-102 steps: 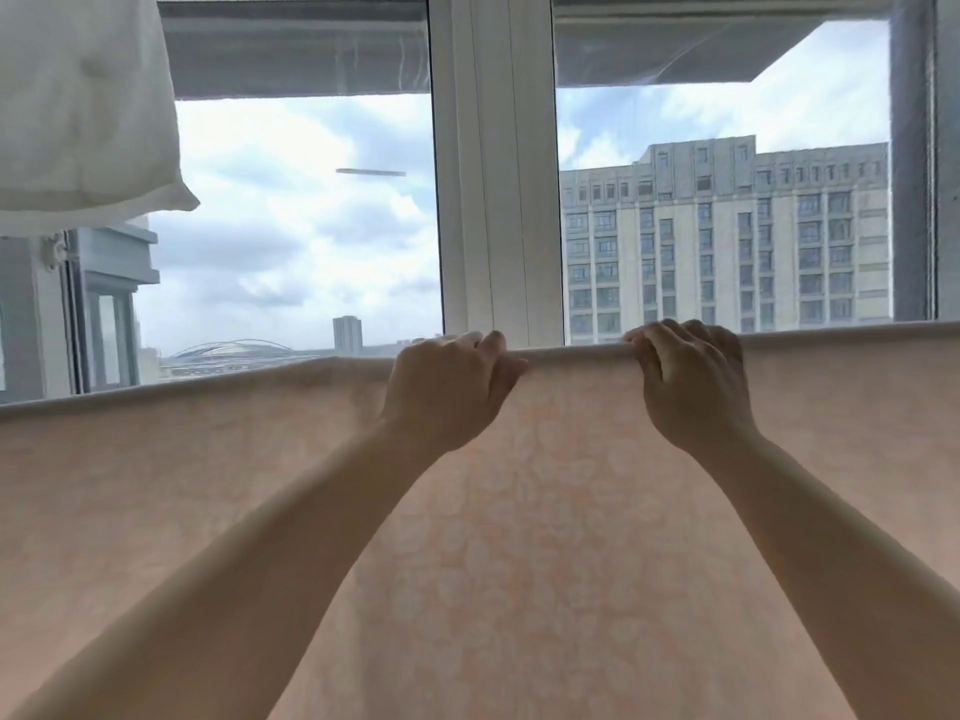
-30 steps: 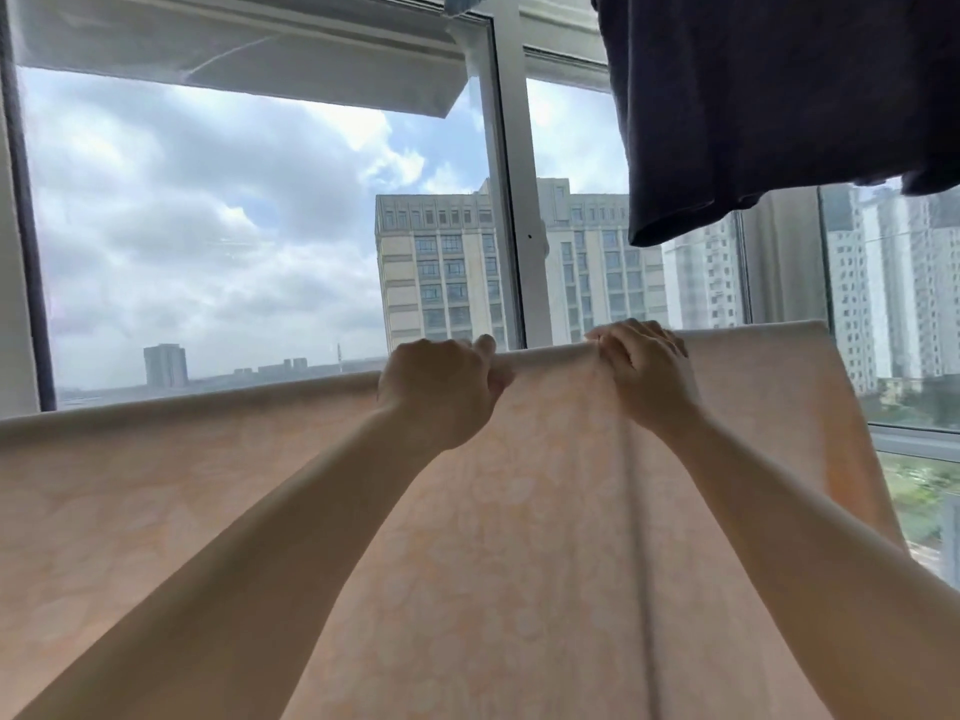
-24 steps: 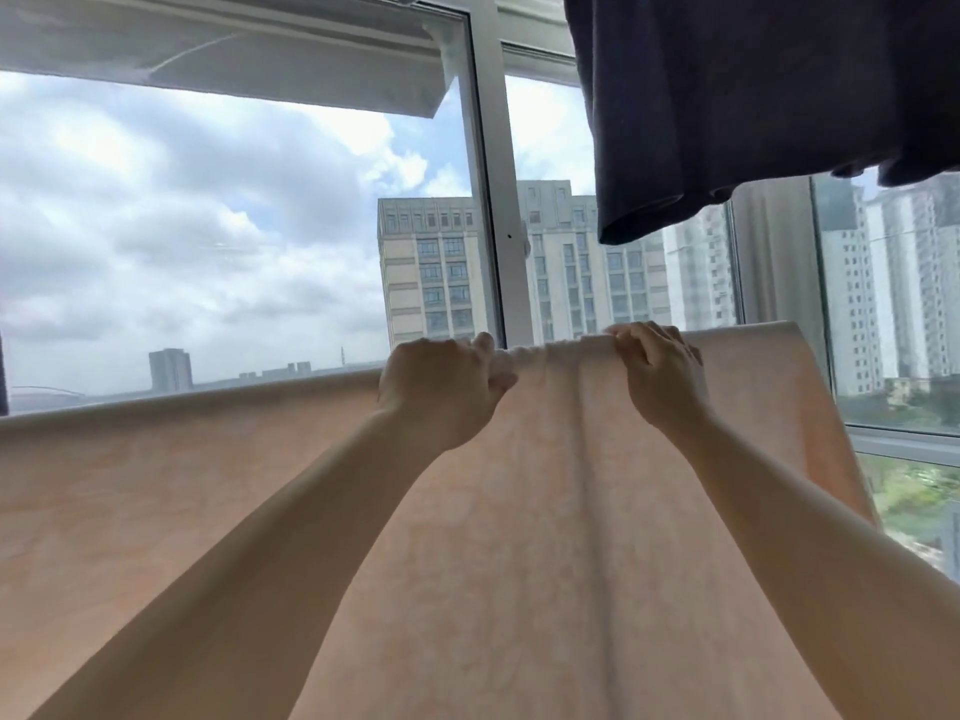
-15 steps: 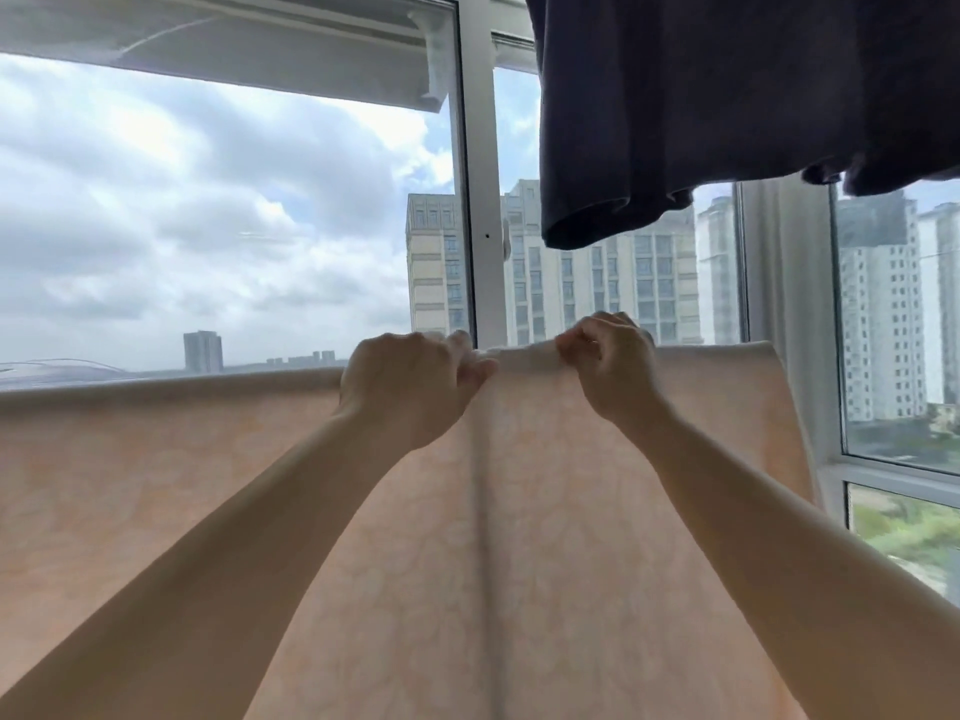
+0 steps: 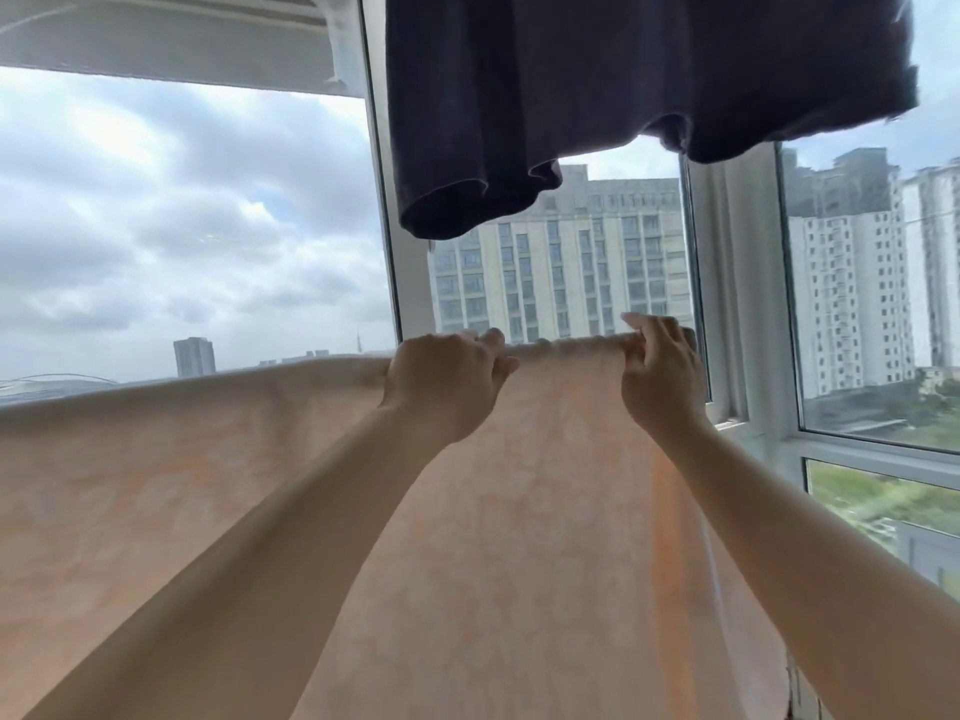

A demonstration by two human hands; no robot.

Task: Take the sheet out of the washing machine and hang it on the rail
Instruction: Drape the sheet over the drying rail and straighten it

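Observation:
A pale peach patterned sheet (image 5: 545, 511) hangs spread wide before me, draped over a rail that stays hidden under its top fold. My left hand (image 5: 447, 387) grips that top fold with curled fingers. A short way to the right, my right hand (image 5: 657, 371) pinches the same fold near the sheet's right edge, with its index finger raised. The cloth between both hands is bunched into small wrinkles. The sheet's right edge falls straight down below my right forearm.
A dark navy garment (image 5: 623, 96) hangs from above, just over my hands. Behind the sheet stands a large window with a white frame post (image 5: 387, 252). A grey curtain (image 5: 732, 304) bunches at the right, beside another window pane.
My view has swung right along the sheet to its right end. My right hand slid rightward along the top fold, away from the left hand, and loosened into a pinch.

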